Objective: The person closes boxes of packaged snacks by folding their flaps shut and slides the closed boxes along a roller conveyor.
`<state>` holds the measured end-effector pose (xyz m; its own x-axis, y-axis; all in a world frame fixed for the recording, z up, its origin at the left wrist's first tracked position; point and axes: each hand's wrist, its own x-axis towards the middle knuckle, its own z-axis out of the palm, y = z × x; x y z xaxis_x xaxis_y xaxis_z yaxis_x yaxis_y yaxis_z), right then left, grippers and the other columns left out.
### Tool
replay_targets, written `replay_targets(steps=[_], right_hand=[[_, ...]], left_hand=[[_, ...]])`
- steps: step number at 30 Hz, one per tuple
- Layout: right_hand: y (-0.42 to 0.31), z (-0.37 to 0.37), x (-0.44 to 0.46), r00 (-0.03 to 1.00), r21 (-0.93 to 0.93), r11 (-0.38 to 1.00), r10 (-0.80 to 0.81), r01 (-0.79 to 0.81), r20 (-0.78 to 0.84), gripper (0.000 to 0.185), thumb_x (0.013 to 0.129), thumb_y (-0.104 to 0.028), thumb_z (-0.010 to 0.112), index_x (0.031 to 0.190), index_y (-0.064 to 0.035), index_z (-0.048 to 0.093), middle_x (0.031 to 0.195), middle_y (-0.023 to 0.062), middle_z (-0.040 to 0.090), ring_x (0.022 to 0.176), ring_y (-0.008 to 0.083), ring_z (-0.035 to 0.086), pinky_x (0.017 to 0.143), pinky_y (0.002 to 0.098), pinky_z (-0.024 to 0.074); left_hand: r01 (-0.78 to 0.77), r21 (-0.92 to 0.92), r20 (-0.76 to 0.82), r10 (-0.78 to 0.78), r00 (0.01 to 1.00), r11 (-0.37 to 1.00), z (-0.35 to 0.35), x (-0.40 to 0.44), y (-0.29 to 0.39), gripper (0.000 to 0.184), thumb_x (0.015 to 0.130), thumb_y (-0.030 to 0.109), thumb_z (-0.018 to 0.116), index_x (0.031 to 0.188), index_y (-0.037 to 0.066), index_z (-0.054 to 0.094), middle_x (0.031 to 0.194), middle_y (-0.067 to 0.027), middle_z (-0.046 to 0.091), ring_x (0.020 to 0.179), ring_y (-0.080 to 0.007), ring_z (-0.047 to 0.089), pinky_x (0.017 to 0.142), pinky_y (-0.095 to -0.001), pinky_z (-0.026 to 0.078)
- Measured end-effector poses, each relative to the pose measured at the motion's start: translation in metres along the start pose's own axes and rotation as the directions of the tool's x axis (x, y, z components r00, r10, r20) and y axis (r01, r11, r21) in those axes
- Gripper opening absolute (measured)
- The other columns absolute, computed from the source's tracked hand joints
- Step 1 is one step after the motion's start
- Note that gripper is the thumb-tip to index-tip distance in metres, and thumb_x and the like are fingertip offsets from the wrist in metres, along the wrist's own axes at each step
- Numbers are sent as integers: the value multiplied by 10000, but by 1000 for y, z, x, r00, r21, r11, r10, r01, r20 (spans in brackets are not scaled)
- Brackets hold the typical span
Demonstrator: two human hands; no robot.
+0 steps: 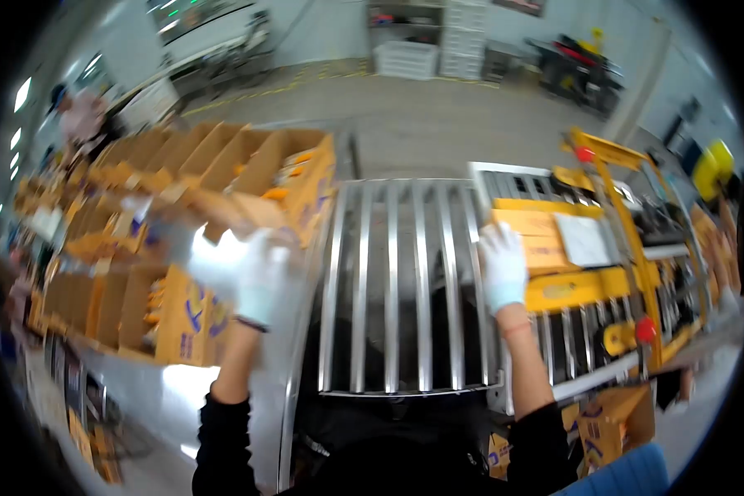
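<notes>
Palm down, the right hand (504, 266) rests on a carton (542, 237).

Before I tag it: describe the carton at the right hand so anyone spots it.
Find the roller conveyor mid-picture, then the yellow-framed machine right of it. The carton lies between that machine's yellow guides, gloved right hand at its left end. Unlike the open cartons at left, its top looks closed.

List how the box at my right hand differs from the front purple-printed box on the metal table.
The right-hand box looks closed; the printed box is open, showing orange packets. The right-hand box sits in the yellow-framed machine; the printed box stands on the metal table. Both look like tan cardboard.
</notes>
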<state>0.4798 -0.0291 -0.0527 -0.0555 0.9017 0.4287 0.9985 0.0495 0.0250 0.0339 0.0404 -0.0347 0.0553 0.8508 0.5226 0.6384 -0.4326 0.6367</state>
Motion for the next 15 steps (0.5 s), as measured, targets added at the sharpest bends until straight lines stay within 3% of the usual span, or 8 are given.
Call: replay_targets(steps=[2, 3, 4, 6, 7, 8, 10, 15], right_hand=[[-7, -11, -9, 978, 214, 977, 49, -5, -204, 140, 794, -48, 648, 854, -108, 759, 995, 153, 727, 1083, 382, 636, 923, 495, 524], [-16, -25, -12, 940, 108, 971, 172, -212, 295, 176, 842, -60, 600, 915, -111, 752, 1022, 190, 717, 933, 378, 676, 876, 497, 539], [-24, -10, -27, 946, 204, 955, 152, -216, 288, 159, 861, -88, 603, 929, -115, 744, 951, 209, 722, 826, 385, 689, 805, 507, 555], [-54, 40, -62, 921, 515, 823, 23, -238, 389, 202, 893, -119, 579, 1015, -87, 736, 959, 187, 738, 892, 406, 701, 837, 491, 556], [-68, 19, -81, 984, 691, 719, -64, -72, 169, 223, 899, -139, 582, 1051, -78, 734, 1000, 173, 740, 886, 402, 697, 833, 487, 557], [-80, 15, -83, 941, 636, 771, -190, -33, 280, 212, 899, -126, 590, 1053, -75, 726, 1008, 158, 730, 912, 396, 682, 861, 483, 546], [-96, 30, -99, 976, 692, 722, -167, 24, 140, 206, 893, -95, 601, 1065, -61, 709, 1013, 143, 715, 978, 385, 659, 925, 474, 520], [-103, 1, -68, 998, 731, 681, -9, -45, 69, 578, 860, -151, 699, 1382, -2, 500, 1325, 196, 583, 1284, 386, 516, 1113, 470, 403]], left_hand=[[-99, 170, -44, 108, 993, 980, -11, 40, 18, 453, 947, 172, 711, 1339, -25, 599, 1274, -204, 664, 1169, -325, 648, 1049, -397, 495], [-140, 257, -65, 161, 985, 956, -14, 62, 28, 496, 955, 180, 709, 1382, -37, 581, 1323, -215, 666, 1216, -331, 646, 1075, -392, 484], [-168, 323, -35, 190, 981, 931, 0, 91, -17, 548, 929, 213, 728, 1420, 22, 577, 1418, -177, 621, 1290, -319, 602, 1106, -415, 440], [-196, 465, 14, 214, 977, 863, 32, 113, -27, 536, 983, 303, 655, 1429, 17, 567, 1318, -209, 668, 1198, -363, 638, 1083, -415, 444], [-38, 650, 171, -98, 980, 759, 39, 128, -44, 470, 1027, 322, 575, 1386, 19, 602, 1246, -211, 687, 1119, -388, 645, 1041, -435, 459], [-350, 752, 454, -53, 890, 558, 40, 146, -93, 405, 1058, 287, 507, 1327, 12, 637, 1200, -204, 698, 1098, -380, 639, 987, -451, 476], [-139, 673, 348, -145, 926, 727, 27, 126, -40, 374, 1073, 258, 491, 1283, -15, 638, 1222, -212, 682, 1125, -364, 618, 988, -439, 472], [-409, 514, 523, 102, 846, 754, -20, 35, 17, 369, 1051, 257, 485, 1313, 31, 614, 1309, -183, 648, 1131, -313, 593, 1002, -433, 464]])
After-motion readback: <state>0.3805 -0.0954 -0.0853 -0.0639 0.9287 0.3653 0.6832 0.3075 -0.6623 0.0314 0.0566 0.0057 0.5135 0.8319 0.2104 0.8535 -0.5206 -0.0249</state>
